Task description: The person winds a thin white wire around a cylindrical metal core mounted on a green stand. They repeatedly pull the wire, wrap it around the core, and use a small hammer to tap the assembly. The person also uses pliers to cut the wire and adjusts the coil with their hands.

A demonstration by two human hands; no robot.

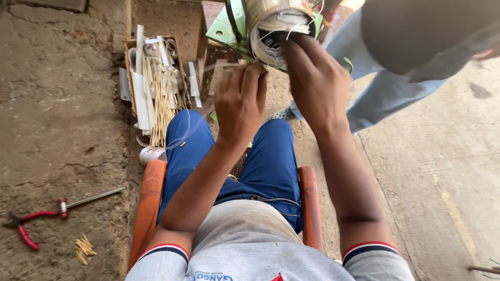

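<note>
Cracked concrete floor carries red-handled pliers, a metal rod, loose sticks and an open box of strips.

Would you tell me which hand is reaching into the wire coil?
The right hand; its fingers reach the pale wire coil, while the left hand stays lower.

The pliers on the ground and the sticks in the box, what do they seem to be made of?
The pliers look like dull grey metal, with glossy red grips, probably plastic or rubber. The sticks in the box look like pale, matte wood or bamboo, judging by their straw colour and thin, straight splinter shape. The box itself appears to be brown cardboard or wood; its worn edge leaves that open.
</note>
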